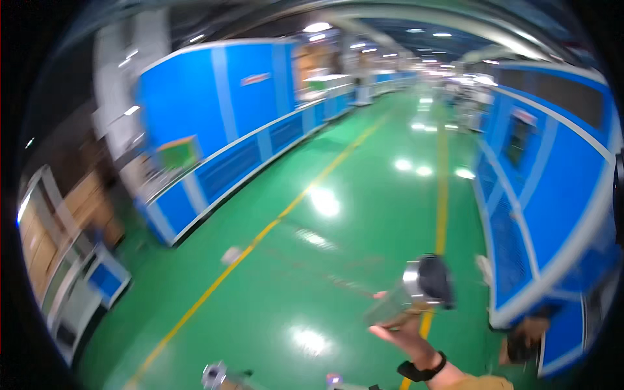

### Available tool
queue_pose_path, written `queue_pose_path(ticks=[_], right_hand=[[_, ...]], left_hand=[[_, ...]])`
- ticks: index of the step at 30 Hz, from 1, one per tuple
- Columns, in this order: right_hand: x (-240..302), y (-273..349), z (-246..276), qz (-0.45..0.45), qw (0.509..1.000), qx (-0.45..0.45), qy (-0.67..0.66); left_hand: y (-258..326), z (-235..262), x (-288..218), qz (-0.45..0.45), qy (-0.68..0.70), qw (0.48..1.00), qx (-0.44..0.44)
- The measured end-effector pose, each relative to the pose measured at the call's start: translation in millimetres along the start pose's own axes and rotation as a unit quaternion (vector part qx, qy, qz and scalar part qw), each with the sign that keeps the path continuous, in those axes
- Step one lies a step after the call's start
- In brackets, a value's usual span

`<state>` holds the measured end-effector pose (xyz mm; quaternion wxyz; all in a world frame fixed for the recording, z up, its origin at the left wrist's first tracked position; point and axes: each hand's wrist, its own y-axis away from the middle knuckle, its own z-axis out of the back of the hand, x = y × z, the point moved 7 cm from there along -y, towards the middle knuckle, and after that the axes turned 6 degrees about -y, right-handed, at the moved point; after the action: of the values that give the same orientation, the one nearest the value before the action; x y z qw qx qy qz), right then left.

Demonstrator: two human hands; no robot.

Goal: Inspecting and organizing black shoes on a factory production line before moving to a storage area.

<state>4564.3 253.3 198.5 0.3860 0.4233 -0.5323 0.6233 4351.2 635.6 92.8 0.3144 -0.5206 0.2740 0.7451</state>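
Far left, we had stacked brown cartons (pixel 40 240) on racking w/ a small blue-and-white cabinet (pixel 107 279) just below, both tucked against the wall, probably so the aisle stayed open for walking. Next came the long blue machine enclosure (pixel 214 123) on our left, its white-trimmed base running parallel to the yellow floor line (pixel 260 237), which we took as a lane marker keeping foot traffic off the machines. The green floor (pixel 364 195) was glossy, w/ ceiling-light glare in patches; a small pale scrap (pixel 231 255) lay near the line, too blurred to ID. At the bottom edge a small metallic piece (pixel 213 374) showed, kind unclear. Our left hand wasn't in frame, so we couldn't tell its state. Right of centre, our right hand (pixel 406 331) was raised palm-up, fingers curled loosely under a clear cylindrical part w/ a silver collar and dark cap (pixel 419 289); it sat cradled on the fingers rather than pinched, tilted w/ the cap end up and away from us — a carrying hold, we judged, w/ the weight resting on the palm. A dark wristband (pixel 421 370) sat on that wrist. Far right, a second blue enclosure (pixel 559 182) lined the aisle, and a brown-and-dark object (pixel 523 338) sat low beside it, too blurred to name.
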Motion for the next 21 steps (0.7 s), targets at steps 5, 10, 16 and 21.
queue_pose_path(ticks=[5,10,16,21], right_hand=[[-34,-66,-47,0.073,0.99,-0.081,-0.085],[-69,-115,-107,0.145,0.979,0.038,-0.139],[-47,-157,-285,0.152,0.976,0.137,0.076],[-29,-178,-459,0.159,0.971,0.179,0.005]], left_hand=[[-29,-3,-28,-0.009,-0.028,0.997,-0.065],[-46,20,-17,0.022,-0.004,0.99,-0.138],[-77,139,16,0.123,-0.01,0.965,-0.232],[-98,212,40,0.094,0.126,0.919,-0.361]])
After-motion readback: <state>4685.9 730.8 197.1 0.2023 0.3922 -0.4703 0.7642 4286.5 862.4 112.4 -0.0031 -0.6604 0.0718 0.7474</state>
